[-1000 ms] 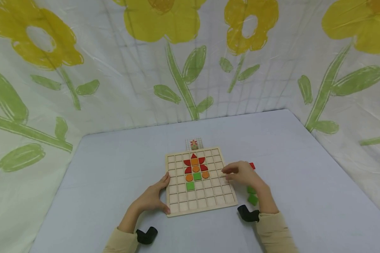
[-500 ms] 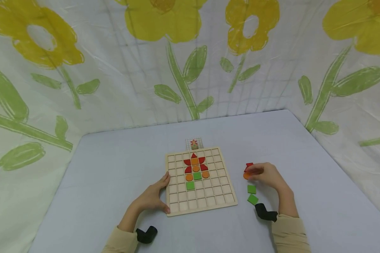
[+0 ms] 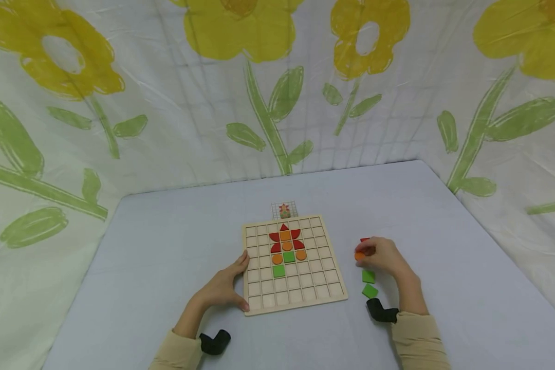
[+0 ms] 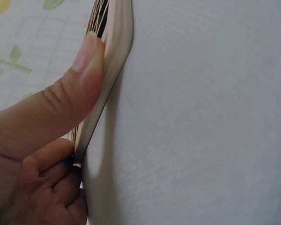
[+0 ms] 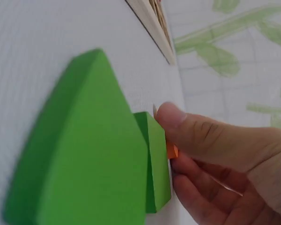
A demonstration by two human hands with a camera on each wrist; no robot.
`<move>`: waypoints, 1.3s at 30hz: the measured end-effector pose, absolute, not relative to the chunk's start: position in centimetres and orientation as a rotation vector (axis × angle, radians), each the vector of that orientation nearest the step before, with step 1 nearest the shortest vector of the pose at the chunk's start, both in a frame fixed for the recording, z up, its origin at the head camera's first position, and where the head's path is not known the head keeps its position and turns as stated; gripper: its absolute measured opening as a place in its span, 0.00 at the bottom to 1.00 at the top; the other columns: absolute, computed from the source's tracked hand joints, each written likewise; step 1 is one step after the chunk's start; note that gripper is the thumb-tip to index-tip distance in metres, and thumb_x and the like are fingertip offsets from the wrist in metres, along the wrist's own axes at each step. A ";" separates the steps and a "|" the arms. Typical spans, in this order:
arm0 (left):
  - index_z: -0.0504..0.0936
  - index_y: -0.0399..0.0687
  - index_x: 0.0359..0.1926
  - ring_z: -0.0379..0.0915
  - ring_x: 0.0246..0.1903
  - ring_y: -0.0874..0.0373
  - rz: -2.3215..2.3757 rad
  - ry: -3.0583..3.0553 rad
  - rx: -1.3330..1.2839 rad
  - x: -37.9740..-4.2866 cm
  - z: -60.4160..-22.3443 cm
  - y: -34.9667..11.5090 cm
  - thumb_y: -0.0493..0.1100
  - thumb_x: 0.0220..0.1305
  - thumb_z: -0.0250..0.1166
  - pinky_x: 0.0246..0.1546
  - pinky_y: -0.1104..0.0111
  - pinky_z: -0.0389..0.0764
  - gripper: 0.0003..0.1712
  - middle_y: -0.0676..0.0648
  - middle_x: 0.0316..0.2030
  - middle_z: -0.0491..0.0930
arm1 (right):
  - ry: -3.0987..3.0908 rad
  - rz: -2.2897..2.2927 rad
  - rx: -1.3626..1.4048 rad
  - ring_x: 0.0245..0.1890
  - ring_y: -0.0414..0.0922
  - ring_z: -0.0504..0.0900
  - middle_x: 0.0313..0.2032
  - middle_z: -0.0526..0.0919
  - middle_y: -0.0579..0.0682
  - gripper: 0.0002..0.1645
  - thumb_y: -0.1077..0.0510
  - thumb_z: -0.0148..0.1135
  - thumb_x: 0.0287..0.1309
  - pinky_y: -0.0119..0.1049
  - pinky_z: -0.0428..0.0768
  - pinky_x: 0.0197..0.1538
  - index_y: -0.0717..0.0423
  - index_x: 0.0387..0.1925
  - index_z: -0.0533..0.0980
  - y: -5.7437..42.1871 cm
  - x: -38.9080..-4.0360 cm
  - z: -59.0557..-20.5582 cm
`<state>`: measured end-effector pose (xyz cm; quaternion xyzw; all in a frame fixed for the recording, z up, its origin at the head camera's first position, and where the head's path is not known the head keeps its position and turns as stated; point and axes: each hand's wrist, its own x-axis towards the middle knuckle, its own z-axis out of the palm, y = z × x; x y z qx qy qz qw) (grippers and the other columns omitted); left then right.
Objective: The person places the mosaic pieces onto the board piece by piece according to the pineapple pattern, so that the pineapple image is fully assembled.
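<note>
A square wooden grid board (image 3: 310, 294) lies on the table with red, orange and green pieces set in its cells. My left hand (image 3: 224, 288) steadies its left edge, thumb near the front corner and fingers farther back. The left wrist view has the thumb (image 4: 86, 70) lying against the board's rim (image 4: 117, 42). To the right of the board, my right hand (image 3: 383, 255) pinches an orange disc (image 3: 359, 255) between thumb and fingers, low over the table. In the right wrist view, only a bit of the orange disc (image 5: 172, 151) shows beside the thumb.
Two green squares, a nearer one (image 3: 370, 291) and a farther one (image 3: 368, 277), lie in front of my right hand. A red piece (image 3: 365, 239) peeks out behind it. A small gridded pattern card (image 3: 277, 210) lies behind the board. A flowered curtain (image 3: 189, 139) backs the table.
My right hand has moved right, from over the board's right edge to the loose pieces, and has taken hold of the orange disc. The left hand and board stay put.
</note>
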<state>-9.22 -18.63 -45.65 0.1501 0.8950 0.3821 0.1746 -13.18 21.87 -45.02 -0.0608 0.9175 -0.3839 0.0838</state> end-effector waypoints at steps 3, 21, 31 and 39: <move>0.55 0.30 0.71 0.44 0.72 0.40 1.085 2.535 0.428 -9.2 -45.6 -18.6 0.39 0.27 0.84 0.68 0.47 0.54 0.69 0.39 0.74 0.47 | 2.744 -1.121 -0.177 0.39 0.50 0.78 0.45 0.80 0.62 0.15 0.68 0.74 0.42 0.43 0.78 0.43 0.64 0.36 0.82 21.7 -13.2 -45.0; 0.55 0.30 0.71 0.44 0.72 0.40 1.077 2.540 0.421 -9.2 -45.7 -18.6 0.39 0.27 0.84 0.69 0.48 0.54 0.69 0.39 0.74 0.47 | 2.713 -1.035 -0.251 0.32 0.44 0.76 0.29 0.80 0.48 0.12 0.66 0.73 0.43 0.38 0.75 0.37 0.61 0.33 0.80 20.8 -12.9 -44.1; 0.55 0.30 0.71 0.44 0.72 0.40 1.076 2.534 0.434 -9.2 -45.9 -18.7 0.40 0.28 0.84 0.68 0.47 0.54 0.69 0.38 0.74 0.47 | 2.765 -1.135 -0.437 0.37 0.47 0.79 0.34 0.82 0.49 0.10 0.67 0.71 0.47 0.43 0.79 0.42 0.62 0.35 0.82 17.7 -13.2 -43.5; 0.55 0.30 0.72 0.44 0.72 0.40 1.073 2.533 0.434 -9.3 -45.9 -18.8 0.40 0.28 0.84 0.69 0.48 0.53 0.69 0.38 0.74 0.47 | 2.682 -1.204 -0.642 0.36 0.44 0.77 0.36 0.82 0.48 0.11 0.65 0.74 0.48 0.37 0.80 0.42 0.61 0.36 0.82 12.1 -13.2 -43.7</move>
